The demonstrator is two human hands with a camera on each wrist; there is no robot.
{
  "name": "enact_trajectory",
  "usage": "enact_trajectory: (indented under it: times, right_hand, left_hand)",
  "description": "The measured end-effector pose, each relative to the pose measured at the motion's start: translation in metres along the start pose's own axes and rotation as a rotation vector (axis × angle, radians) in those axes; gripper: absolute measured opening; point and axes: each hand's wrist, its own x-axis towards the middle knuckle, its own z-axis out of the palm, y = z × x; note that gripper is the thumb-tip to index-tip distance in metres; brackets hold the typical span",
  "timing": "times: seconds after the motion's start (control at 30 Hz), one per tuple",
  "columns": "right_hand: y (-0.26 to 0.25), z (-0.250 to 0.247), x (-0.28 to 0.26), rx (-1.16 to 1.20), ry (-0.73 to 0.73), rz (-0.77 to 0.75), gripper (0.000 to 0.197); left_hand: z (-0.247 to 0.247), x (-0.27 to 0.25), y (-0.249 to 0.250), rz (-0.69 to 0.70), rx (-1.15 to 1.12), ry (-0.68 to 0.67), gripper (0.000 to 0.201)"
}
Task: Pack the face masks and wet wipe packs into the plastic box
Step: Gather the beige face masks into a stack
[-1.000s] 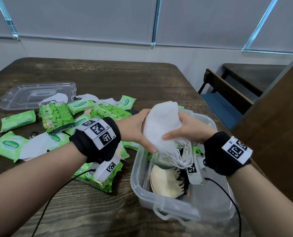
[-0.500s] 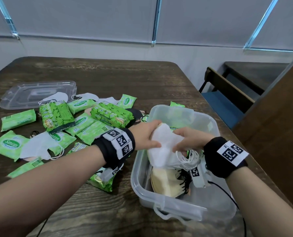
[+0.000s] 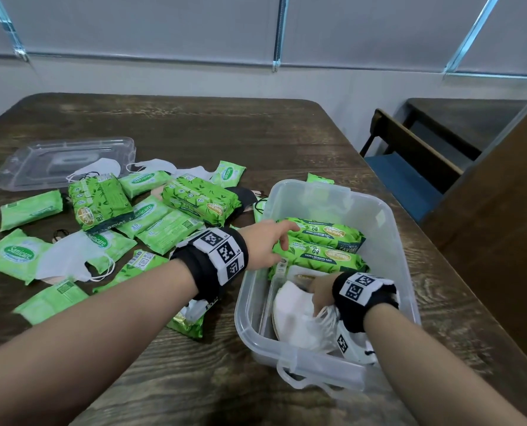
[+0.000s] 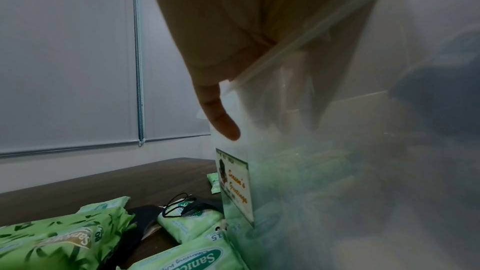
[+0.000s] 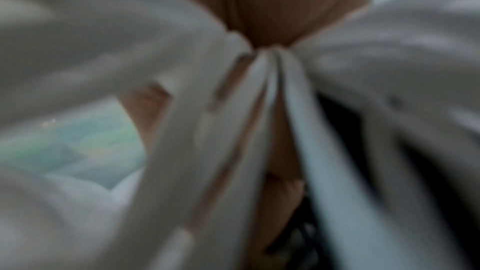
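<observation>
So the plastic box [image 3: 391,229] is a clear, rounded-corner tub sitting on the right side of the dark wooden table [image 3: 194,133], with a latch handle on the near wall. Inside, at the far end, two big green wet wipe packs [image 3: 323,244] lie side by side, leaf print and gold logo facing up. At the near end there's a stack of white face masks [image 3: 296,318] with their white ear loops bunched up.

The right hand [image 3: 320,292] is down in the box on top of the masks. The right wrist view is a blurry mess of white loops [image 5: 259,110] running across the fingers, so it looks like they're hooked around the hand, but how tightly the fingers close I honestly can't tell. The left hand [image 3: 268,241] reaches over the left rim of the box, fingers loosely extended and resting on the nearer wipe pack, not gripping it. In the left wrist view a fingertip [image 4: 223,124] shows against the hazy box wall, and everything behind that wall is just green fog.

Left of the box, more green wipe packs and a loose white mask [image 3: 68,256] are scattered around, plus the clear lid [image 3: 41,161] farther back. A black mask [image 3: 246,196] is mostly buried under a big pack.
</observation>
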Motion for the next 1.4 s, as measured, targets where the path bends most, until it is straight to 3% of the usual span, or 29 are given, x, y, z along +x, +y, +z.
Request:
enact_trajectory:
  times: [0.13, 0.33, 0.5, 0.7, 0.77, 0.87, 0.97, 1.07, 1.23, 1.4]
  right_hand:
    - [-0.009, 0.002, 0.000, 0.034, -0.037, -0.016, 0.067]
    - [-0.015, 0.000, 0.000, 0.016, -0.008, -0.072, 0.070]
    - [-0.017, -0.002, -0.010, 0.059, 0.214, -0.265, 0.061]
    - [-0.008, -0.008, -0.022, -0.064, 0.241, -0.341, 0.086]
    - [-0.007, -0.010, -0.025, -0.087, 0.181, -0.362, 0.077]
    - [-0.001, -0.009, -0.026, -0.006, 0.010, -0.355, 0.036]
    - [0.003, -0.010, -0.029, 0.031, -0.143, -0.271, 0.034]
    - [-0.001, -0.010, -0.029, 0.015, -0.186, -0.202, 0.029]
    - [-0.012, -0.004, -0.025, -0.024, -0.072, -0.096, 0.030]
    - [-0.020, -0.024, -0.038, 0.112, 0.228, -0.218, 0.030]
  left_hand:
    - [0.000, -0.001, 0.001, -0.005, -0.002, 0.003, 0.060]
    - [0.002, -0.001, -0.005, -0.004, 0.230, 0.077, 0.060]
    - [0.001, -0.002, -0.004, -0.095, 0.290, 0.056, 0.054]
    - [0.001, -0.002, -0.005, -0.088, 0.266, 0.054, 0.050]
    - [0.000, -0.002, -0.004, -0.081, 0.256, 0.056, 0.050]
    - [-0.002, -0.004, -0.002, -0.079, 0.241, 0.052, 0.049]
    - [-0.002, -0.004, -0.001, -0.080, 0.220, 0.050, 0.049]
    - [-0.001, -0.004, -0.002, -0.081, 0.220, 0.051, 0.049]
    - [0.001, -0.005, -0.005, -0.093, 0.157, 0.096, 0.052]
    - [0.005, -0.009, -0.010, -0.119, 0.028, 0.130, 0.055]
